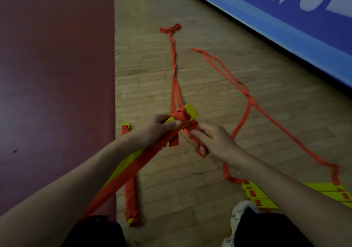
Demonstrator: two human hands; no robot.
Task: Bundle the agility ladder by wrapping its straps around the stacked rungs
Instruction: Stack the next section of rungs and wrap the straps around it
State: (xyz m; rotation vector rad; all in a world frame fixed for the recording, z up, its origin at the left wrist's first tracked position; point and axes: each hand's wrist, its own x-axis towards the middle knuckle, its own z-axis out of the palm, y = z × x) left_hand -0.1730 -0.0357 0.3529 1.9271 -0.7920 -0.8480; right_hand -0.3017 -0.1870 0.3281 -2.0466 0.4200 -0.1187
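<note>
My left hand [152, 130] grips a stack of yellow rungs [191, 110] held above the floor, its length mostly wound in red strap. The far end of the stack carries a thick red wrap [183, 117]. My right hand [213, 140] pinches a doubled piece of red strap [200, 148] right beside that wrap. Two loose red straps trail away over the wooden floor: one [173, 69] runs straight ahead to a knot, the other [247, 102] curves right.
A second wrapped bundle [130, 191] lies on the floor below my left forearm. More yellow rungs [259, 197] lie flat at the lower right. A dark red mat [57, 85] covers the left. A blue banner [285, 18] lines the far right. My knees show at the bottom.
</note>
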